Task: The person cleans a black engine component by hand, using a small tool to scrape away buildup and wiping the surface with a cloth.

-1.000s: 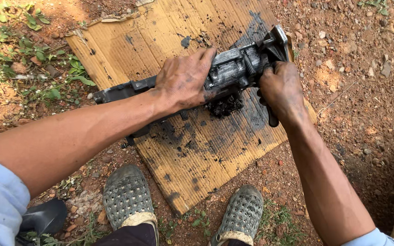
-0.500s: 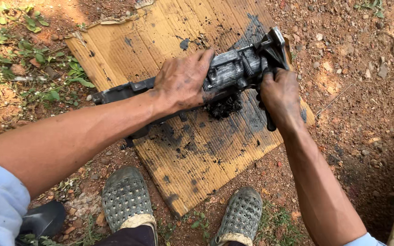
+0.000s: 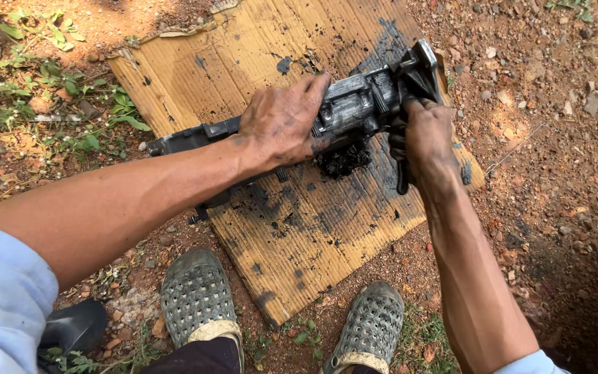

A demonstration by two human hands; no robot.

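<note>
A: What's the biggest thing down there?

B: The ground (image 3: 555, 208), red dirt and gravel, with green weeds off at ten o'clock. On it lies a sheet of corrugated cardboard (image 3: 195, 76), smeared black with grease through its middle and toward one o'clock.

A: And on the cardboard?

B: A long, greasy grey metal assembly (image 3: 354, 104), lying across the sheet from about nine o'clock up to two o'clock. Its thicker cast housing sits at the two o'clock end, and a dark, thinner bar runs out from it toward nine. A clump of black grease (image 3: 344, 161) sits on the cardboard just under the housing.

A: The hands?

B: The left hand (image 3: 282, 125) lies flat on top of the assembly near its middle, fingers (image 3: 313, 86) spread and pressing down rather than wrapped round it. The right hand (image 3: 427, 135) is at the two o'clock end, fingers curled tight about a dark tool handle (image 3: 402, 181) whose lower end sticks out below the fist toward six o'clock. The tool's head meets the assembly's end piece, though I cannot tell just how.

A: Anything smaller?

B: Two grey perforated clogs (image 3: 195, 291) at six o'clock, toes touching the cardboard's near edge.
</note>
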